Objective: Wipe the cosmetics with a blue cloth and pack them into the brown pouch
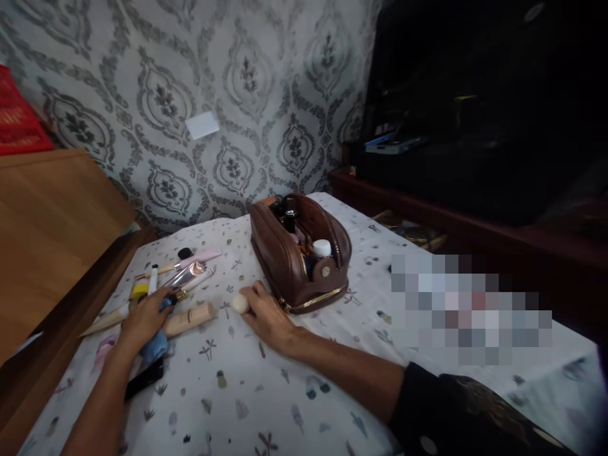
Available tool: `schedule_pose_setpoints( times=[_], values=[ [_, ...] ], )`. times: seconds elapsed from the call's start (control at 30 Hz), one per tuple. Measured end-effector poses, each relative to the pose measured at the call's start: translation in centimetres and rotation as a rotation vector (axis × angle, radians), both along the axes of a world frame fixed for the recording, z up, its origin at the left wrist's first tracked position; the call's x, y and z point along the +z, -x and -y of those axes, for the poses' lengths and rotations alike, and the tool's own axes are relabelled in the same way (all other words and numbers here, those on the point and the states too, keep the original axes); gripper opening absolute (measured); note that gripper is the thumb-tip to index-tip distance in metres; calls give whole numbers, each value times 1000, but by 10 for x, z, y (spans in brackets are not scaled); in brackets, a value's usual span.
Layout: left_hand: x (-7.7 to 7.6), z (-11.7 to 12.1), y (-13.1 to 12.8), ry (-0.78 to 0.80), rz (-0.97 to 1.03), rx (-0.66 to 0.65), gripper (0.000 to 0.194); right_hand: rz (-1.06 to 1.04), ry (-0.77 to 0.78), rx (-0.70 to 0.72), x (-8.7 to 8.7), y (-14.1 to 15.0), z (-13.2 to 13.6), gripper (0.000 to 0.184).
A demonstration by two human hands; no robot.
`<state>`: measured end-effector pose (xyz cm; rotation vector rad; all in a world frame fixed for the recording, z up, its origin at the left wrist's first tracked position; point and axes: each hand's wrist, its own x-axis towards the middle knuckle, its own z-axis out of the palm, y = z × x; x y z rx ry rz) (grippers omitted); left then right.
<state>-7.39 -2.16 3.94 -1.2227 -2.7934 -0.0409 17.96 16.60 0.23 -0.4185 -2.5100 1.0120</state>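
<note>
At the far left, a glossy red item (21, 117) is resting atop a smooth, wood-grained panel (57, 228). On the printed white tablecloth (266, 392), a loose cluster of cosmetics is spreading out: a slender white tube (152, 279) is lying by a blocky yellow item (140, 291), and a shiny, metallic-pink packet (189, 272) is lying near a matte pink tube (208, 254) and a round black item (184, 253). The left hand (146, 315) is reaching in among them, its fingers curling over the pile beside a soft-looking blue item (154, 346); whether they are grasping anything is impossible to tell. A flat black item (144, 379) is lying below the wrist, and a smooth beige tube (190, 319) is lying just right of the fingers.

Further right, the right hand (268, 316) is gripping 1 rounded cream item (240, 304) between thumb and fingers, just above the cloth and near the bag's front corner. The brown leather-look bag (299, 253), boxy with rounded edges and gold-toned zips, is standing open. Inside, 1 white-lidded container (322, 248) is sitting near the front, behind a tab with 1 round metal snap (325, 272), while a dark, shiny-topped bottle (289, 220) is standing farther back. At the right, pixelation is obscuring items on the cloth.
</note>
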Motion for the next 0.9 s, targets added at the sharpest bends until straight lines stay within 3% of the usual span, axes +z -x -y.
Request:
schedule_pose_setpoints(
  times=[0.13, 0.27, 0.37, 0.6, 0.77, 0.9],
  values=[
    [-2, 4, 11, -127, 113, -118, 43, -12, 32, 6, 0, -1, -1, 28],
    [-1, 1, 10, -180, 182, -130, 47, -3, 50, 6, -2, 0, -3, 33],
    [1, -8, 2, -221, 211, -129, 46, 25, 68, 10, 0, 0, -4, 34],
    [5, -33, -11, -207, 209, -295, 44, 44, 91, 27, 8, -6, -3, 29],
    [-2, -33, 2, -181, 252, -237, 54, 45, 85, 25, 7, -6, -3, 33],
    [-8, -30, 10, -156, 273, -224, 51, 31, 98, 28, 4, -6, -3, 32]
  ],
)
